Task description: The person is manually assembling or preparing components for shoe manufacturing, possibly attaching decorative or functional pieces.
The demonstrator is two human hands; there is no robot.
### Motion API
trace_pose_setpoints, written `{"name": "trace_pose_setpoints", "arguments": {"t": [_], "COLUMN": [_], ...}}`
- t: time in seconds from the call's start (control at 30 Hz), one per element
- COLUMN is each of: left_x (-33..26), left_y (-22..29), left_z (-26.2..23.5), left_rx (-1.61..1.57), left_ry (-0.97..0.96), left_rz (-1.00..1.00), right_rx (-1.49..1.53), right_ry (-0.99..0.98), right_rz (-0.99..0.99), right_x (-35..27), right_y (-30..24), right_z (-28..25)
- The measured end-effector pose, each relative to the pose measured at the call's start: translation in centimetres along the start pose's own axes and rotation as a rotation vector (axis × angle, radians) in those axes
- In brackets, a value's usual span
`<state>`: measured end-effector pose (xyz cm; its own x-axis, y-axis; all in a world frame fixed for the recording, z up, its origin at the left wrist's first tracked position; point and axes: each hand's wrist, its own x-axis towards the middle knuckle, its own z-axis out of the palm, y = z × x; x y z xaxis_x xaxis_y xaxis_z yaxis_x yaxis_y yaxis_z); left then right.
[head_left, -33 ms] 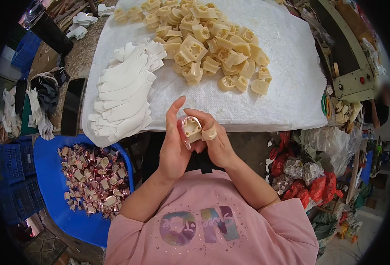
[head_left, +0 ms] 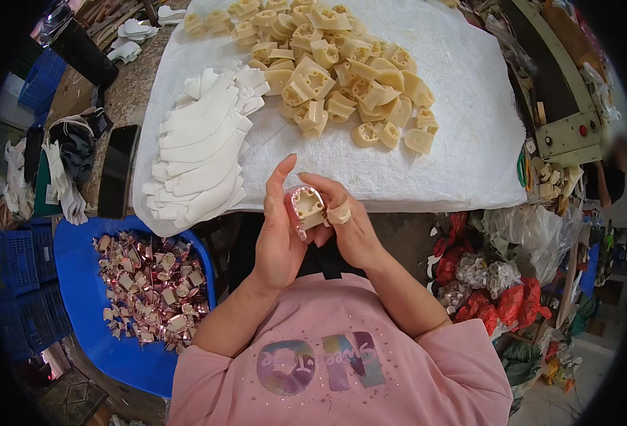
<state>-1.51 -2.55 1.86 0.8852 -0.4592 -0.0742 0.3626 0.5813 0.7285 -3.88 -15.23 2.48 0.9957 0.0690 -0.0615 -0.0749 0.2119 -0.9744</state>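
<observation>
Between my two hands, above the near edge of the cloth-covered table, is a cream plastic shoe heel (head_left: 309, 206) with a shiny pink covering around its curved side. Its hollow, ribbed end faces up. My left hand (head_left: 274, 245) supports it along the left side, index finger raised. My right hand (head_left: 356, 231) closes on it from the right, with a beige wrap (head_left: 339, 214) around one finger. Some fingertips are hidden under the heel. Farther off lies a heap of bare cream heels (head_left: 356, 89). Left of them, white curved cover pieces (head_left: 203, 153) overlap in a fan.
A blue basin (head_left: 79, 284) full of pink-covered heels (head_left: 150, 291) stands at lower left. Along the left side are a black phone (head_left: 118, 170) and a dark bottle (head_left: 83, 53). A greenish machine (head_left: 569, 138) and red plastic bags (head_left: 519, 302) are on the right.
</observation>
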Motion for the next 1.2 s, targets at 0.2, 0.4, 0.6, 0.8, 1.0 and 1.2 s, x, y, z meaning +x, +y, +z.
{"name": "trace_pose_setpoints", "arguments": {"t": [0.2,0.4,0.6,0.8,1.0,1.2], "left_x": [0.5,0.6,0.1,1.2,2.0,2.1], "left_y": [0.2,0.5,2.5,4.0,3.0,2.8], "left_z": [-1.4,-1.8,-1.4,-0.4,-0.7,-0.8], "left_rx": [0.706,0.837,0.905,1.269,1.259,1.277], "left_ry": [-0.083,-0.134,-0.052,-0.161,-0.192,-0.149], "left_rz": [0.343,0.458,0.206,0.465,0.532,0.63], "right_rx": [-0.887,-0.603,0.184,0.018,-0.497,0.024], "right_ry": [0.083,0.017,-0.046,-0.2,-0.051,-0.117], "right_rz": [-0.359,-0.215,0.083,0.017,-0.324,-0.083], "right_x": [1.6,1.5,2.5,3.2,2.7,2.7], "right_y": [-2.1,-1.3,0.3,-1.8,-0.5,-0.1], "right_z": [-0.9,-1.0,-2.2,-3.2,-3.0,-3.7]}}
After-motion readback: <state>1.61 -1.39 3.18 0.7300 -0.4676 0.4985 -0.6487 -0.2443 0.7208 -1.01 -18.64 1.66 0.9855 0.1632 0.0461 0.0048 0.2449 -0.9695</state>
